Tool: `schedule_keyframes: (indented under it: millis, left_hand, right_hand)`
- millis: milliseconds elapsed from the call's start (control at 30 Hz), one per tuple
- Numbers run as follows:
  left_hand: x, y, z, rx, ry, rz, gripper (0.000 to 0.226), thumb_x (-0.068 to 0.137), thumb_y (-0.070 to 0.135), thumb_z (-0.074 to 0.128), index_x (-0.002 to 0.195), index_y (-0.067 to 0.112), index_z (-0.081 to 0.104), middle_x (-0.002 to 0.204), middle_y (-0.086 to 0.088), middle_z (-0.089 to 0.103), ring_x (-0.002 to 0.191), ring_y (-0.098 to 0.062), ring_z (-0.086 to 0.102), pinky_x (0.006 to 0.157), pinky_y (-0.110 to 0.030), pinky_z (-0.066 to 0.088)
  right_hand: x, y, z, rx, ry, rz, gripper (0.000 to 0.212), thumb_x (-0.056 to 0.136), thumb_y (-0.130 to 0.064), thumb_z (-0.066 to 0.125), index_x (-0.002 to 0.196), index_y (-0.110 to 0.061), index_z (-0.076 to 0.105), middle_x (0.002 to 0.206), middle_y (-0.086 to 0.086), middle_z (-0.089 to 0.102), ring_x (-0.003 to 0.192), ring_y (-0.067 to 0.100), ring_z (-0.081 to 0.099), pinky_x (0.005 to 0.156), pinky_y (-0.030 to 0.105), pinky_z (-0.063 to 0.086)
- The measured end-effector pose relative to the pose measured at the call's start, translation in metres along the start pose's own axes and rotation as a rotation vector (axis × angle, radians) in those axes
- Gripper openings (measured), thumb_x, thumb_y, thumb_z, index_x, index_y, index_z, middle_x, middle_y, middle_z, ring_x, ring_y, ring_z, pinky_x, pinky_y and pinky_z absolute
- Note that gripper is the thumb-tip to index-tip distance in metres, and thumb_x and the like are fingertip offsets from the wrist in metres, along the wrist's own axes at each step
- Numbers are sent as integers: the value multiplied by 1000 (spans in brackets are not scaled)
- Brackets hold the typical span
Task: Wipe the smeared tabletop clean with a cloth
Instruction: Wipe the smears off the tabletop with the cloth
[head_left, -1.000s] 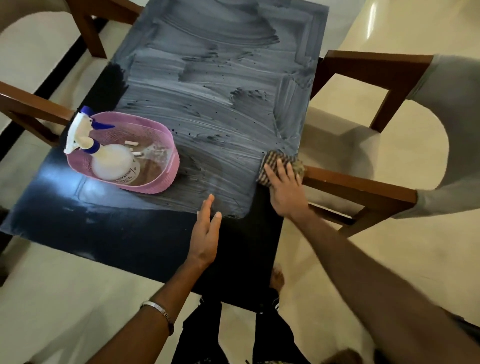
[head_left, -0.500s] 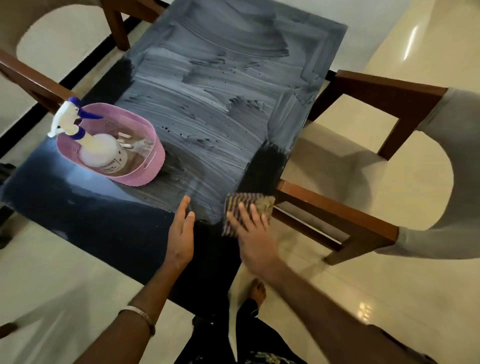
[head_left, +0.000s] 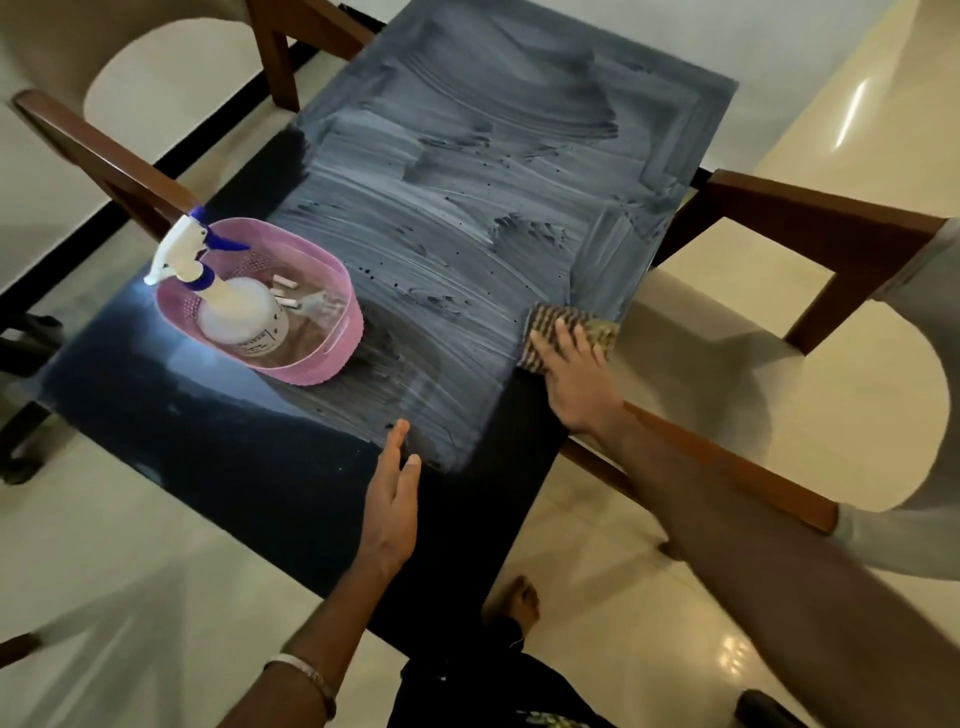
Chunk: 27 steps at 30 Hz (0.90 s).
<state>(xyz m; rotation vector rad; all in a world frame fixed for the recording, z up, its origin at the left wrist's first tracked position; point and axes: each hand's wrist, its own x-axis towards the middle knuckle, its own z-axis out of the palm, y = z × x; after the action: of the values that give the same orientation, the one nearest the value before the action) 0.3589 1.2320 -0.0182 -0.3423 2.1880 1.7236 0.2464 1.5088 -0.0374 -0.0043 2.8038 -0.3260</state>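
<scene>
- While flat on the brown checked woven cloth (head_left: 569, 332) at the dark smeared tabletop's (head_left: 467, 218) right edge, right hand (head_left: 576, 379) fingers straight, pressing
- Smear beyond cloth, away and leftward
- Left hand (head_left: 392, 512) flat, empty, farther off

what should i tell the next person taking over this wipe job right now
Right hand: fingers flat, pressing the cloth on the tabletop at its right edge.
Left hand: open, flat on the clean near part, holds nothing.
Pink basket with the spray bottle sits on the left side.
Done: the near end and a strip along the right edge below the cloth are dark and clean.
Left: white smears cover the middle and far end; the basket's spot will likely need wiping too.
</scene>
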Motion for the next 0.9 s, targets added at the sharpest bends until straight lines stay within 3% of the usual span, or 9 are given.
schedule_keyframes:
  millis: [133, 233, 367, 433, 533, 667, 800, 900]
  left_hand:
    - [0, 2, -5, -47, -18, -43, 54, 89, 51, 36, 143, 52, 29, 151, 30, 27, 132, 22, 21, 102, -8, 19]
    - [-1, 4, -7, -57, -14, -56, 49, 88, 52, 37, 136, 62, 30, 148, 35, 27, 134, 21, 20, 110, -17, 18]
    - [1, 6, -3, -49, 11, -50, 52, 95, 41, 38, 147, 44, 30, 156, 21, 27, 144, 4, 19, 120, -31, 15]
    - [5, 8, -1, -53, 22, -44, 49, 102, 28, 37, 149, 35, 30, 157, 17, 27, 145, 1, 19, 121, -35, 16]
    - [15, 14, 4, -68, 58, -53, 48, 103, 25, 36, 150, 34, 29, 158, 15, 27, 144, 1, 20, 118, -30, 18]
    - [27, 19, 15, -59, 102, -58, 57, 94, 41, 34, 150, 34, 29, 159, 13, 26, 145, -2, 19, 119, -32, 16]
    - [35, 25, 39, -68, 173, -22, 59, 92, 43, 34, 150, 33, 29, 156, 15, 29, 141, 7, 23, 108, -13, 20]
    - [43, 33, 64, -87, 201, -31, 57, 93, 42, 34, 150, 33, 29, 156, 17, 28, 141, 7, 21, 108, -11, 18]
  right_hand:
    - [46, 4, -13, 70, -82, 149, 62, 104, -27, 32, 158, -35, 3, 166, 6, -12, 151, 32, -13, 122, 50, -5]
    - [18, -22, 2, 24, -34, 85, 63, 103, -27, 35, 158, -34, 4, 166, 7, -9, 151, 35, -10, 122, 51, -2]
    - [-67, -70, 40, -30, -71, -90, 75, 98, -25, 42, 156, -39, -4, 165, 3, -15, 150, 34, -15, 117, 47, -11]
    - [-108, -93, 57, -26, -118, -147, 71, 96, -36, 31, 154, -43, -9, 163, -1, -21, 148, 30, -23, 115, 45, -16]
    - [-132, -101, 67, -7, -164, -157, 69, 87, -51, 9, 152, -47, -13, 160, -7, -25, 144, 21, -34, 116, 41, -18]
    - [-100, -81, 58, -6, -81, -100, 65, 99, -41, 28, 154, -43, -7, 162, -3, -20, 146, 22, -29, 117, 41, -16]
    - [-27, -19, 19, -7, 2, -50, 69, 99, -26, 35, 157, -35, 0, 166, 7, -3, 152, 31, -10, 123, 49, -1]
    - [42, 43, -23, -2, 26, 9, 66, 101, -26, 34, 158, -32, 2, 166, 10, -3, 152, 34, -5, 123, 50, 0]
